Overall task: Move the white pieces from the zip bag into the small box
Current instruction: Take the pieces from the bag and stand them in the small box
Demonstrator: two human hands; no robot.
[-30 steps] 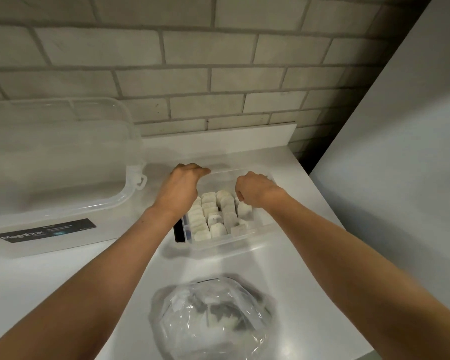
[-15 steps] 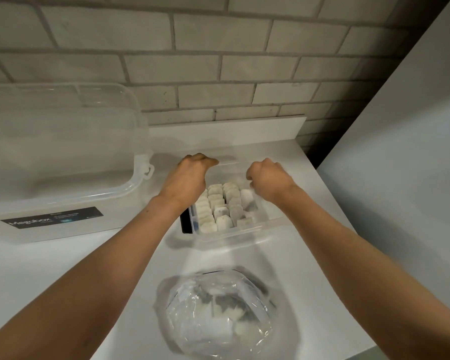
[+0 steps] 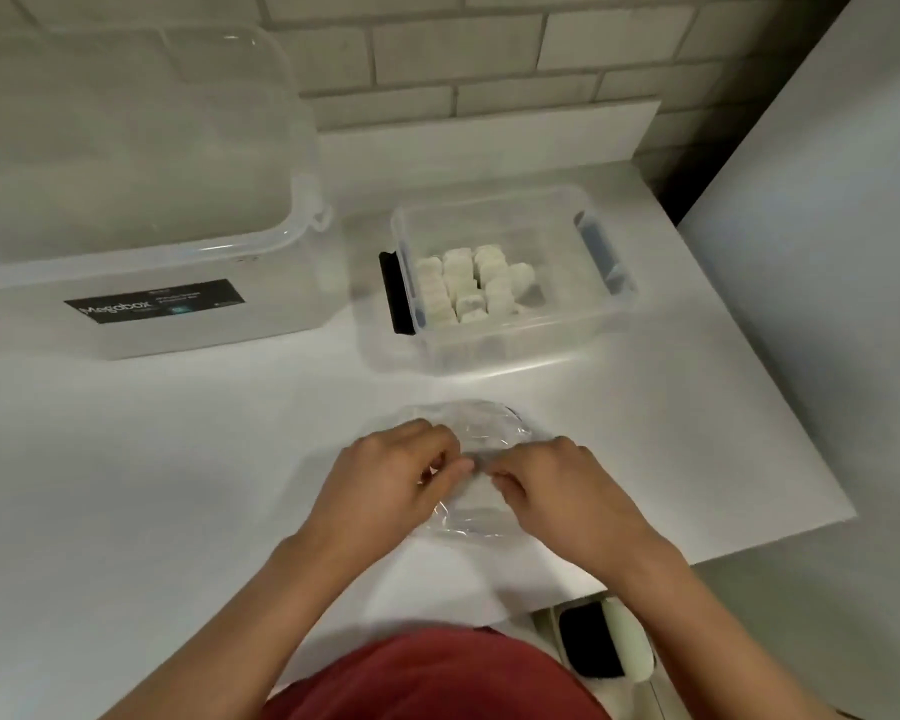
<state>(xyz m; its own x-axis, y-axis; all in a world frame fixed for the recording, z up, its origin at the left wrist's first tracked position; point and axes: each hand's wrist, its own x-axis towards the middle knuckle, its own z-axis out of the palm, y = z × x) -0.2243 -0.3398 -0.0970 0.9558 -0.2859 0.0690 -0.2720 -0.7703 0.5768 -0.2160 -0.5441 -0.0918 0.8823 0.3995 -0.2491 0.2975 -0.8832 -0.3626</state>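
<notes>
Large tub [image 3: 141, 210]: clear plastic, the biggest thing on the white counter [image 3: 126, 485], standing to the left of the small box, close beside it; a black label [image 3: 154, 301] on its front wall. I see nothing inside it.
Small box [image 3: 510, 283]: clear, lid off, against the brick wall [image 3: 463, 54] side of the counter, with a black clip [image 3: 397, 293] on its left end and a dark one on its right end.
White pieces [image 3: 466, 288]: packed in rows in the left half of the small box; the right half is bare.
Zip bag [image 3: 476, 459]: clear and crumpled, lying on the counter in front of the small box, nearer the person. Whether any pieces remain in it I cannot tell.
Left hand [image 3: 391, 480]: palm down on the bag's left side, fingertips pinching the plastic.
Right hand [image 3: 562, 491]: palm down on the bag's right side, fingertips curled onto the plastic, almost meeting the left hand's.
Arms: both bare, reaching forward from a red shirt [image 3: 437, 678].
</notes>
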